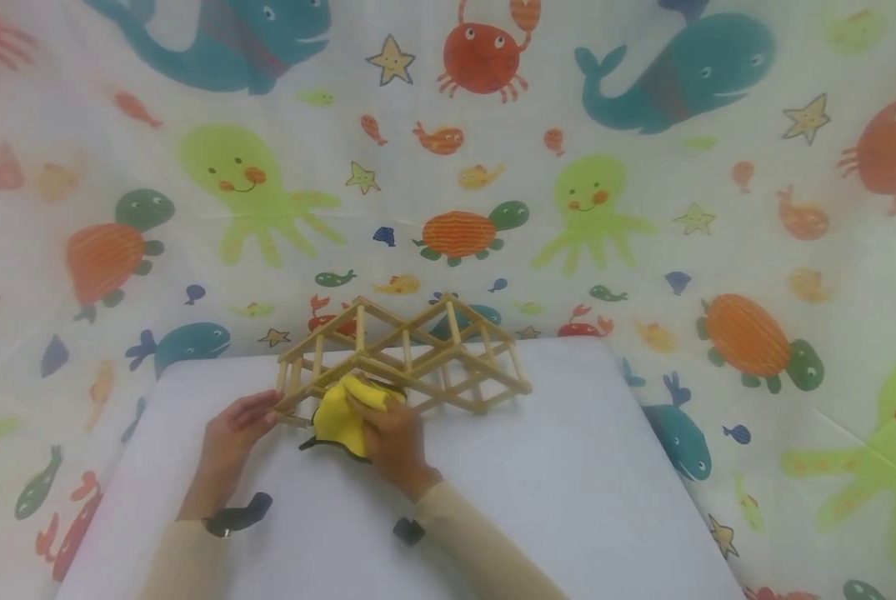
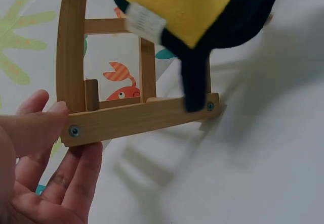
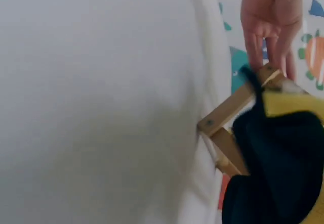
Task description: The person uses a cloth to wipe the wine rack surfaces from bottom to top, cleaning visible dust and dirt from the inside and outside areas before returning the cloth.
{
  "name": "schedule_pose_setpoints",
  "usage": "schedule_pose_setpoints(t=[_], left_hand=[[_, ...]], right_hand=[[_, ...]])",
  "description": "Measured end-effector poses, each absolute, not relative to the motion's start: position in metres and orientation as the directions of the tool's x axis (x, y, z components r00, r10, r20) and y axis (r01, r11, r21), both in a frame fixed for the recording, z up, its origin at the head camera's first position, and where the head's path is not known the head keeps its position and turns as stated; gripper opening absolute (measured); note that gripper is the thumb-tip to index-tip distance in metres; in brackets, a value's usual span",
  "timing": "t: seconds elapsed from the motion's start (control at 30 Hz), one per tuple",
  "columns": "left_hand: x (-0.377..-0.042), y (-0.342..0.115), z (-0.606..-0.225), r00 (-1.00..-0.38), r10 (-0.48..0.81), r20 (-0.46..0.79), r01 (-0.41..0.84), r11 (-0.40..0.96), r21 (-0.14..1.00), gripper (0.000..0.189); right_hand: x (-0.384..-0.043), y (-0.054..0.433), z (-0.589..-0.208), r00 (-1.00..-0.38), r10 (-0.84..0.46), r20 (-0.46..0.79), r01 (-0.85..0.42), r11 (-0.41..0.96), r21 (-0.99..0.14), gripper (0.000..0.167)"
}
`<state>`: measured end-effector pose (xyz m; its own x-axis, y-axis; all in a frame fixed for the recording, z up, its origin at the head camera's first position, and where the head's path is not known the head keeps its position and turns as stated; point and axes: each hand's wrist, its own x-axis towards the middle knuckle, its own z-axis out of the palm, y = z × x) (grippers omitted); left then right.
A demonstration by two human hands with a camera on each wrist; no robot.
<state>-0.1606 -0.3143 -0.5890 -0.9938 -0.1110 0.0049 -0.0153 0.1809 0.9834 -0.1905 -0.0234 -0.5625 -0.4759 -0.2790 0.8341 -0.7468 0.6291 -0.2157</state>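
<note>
By the right hand (image 1: 398, 440) a yellow cloth (image 1: 340, 423) with a dark edge is gripped, bunched at the fingers; how tightly cannot be told, as part of the grip is hidden by the folds. By the left hand (image 1: 239, 423) the lower left corner of a wooden rack (image 1: 407, 352) is pinched, the thumb laid on the bar (image 2: 142, 123) and fingers set beneath it. The cloth is held at the near side of the rack's left half, where several slats are covered by it; whether the wood is touched cannot be made out. Farther out, the rack is spread as a lattice of linked diamonds near the far edge of the white worktop (image 1: 538, 500), its right end unheld. Beyond that edge, a sheet (image 1: 508, 150) printed with sea animals is hung.

The step in hand is judged to be the wiping of the rack, at its left end. For the next move, the corner would need to be steadied while the cloth is pressed round a slat and drawn along it; if pushed sideways, the frame might be shifted or folded.
</note>
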Motion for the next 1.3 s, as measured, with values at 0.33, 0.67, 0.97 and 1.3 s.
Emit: schedule_pose_setpoints(t=[0.33,0.67,0.97,1.3], left_hand=[[-0.158,-0.318,-0.585,-0.990,-0.141,0.013,-0.032,0.313,0.949,0.054],[-0.159,-0.314,-0.583,-0.991,-0.131,0.042,0.009,0.242,0.970,0.052],[-0.162,-0.314,-0.587,-0.989,-0.150,-0.003,-0.038,0.227,0.973,0.054],[-0.161,-0.307,-0.586,-0.988,-0.152,-0.008,-0.044,0.235,0.971,0.053]], right_hand=[[-0.187,-0.017,-0.538,-0.362,-0.181,0.914,-0.774,0.606,-0.186,0.048],[-0.201,0.007,-0.571,-0.425,-0.074,0.902,-0.628,0.742,-0.235,0.046],[-0.200,0.033,-0.593,-0.459,0.046,0.887,-0.552,0.768,-0.326,0.037],[-0.192,0.032,-0.586,-0.435,0.091,0.896,-0.600,0.712,-0.364,0.034]])
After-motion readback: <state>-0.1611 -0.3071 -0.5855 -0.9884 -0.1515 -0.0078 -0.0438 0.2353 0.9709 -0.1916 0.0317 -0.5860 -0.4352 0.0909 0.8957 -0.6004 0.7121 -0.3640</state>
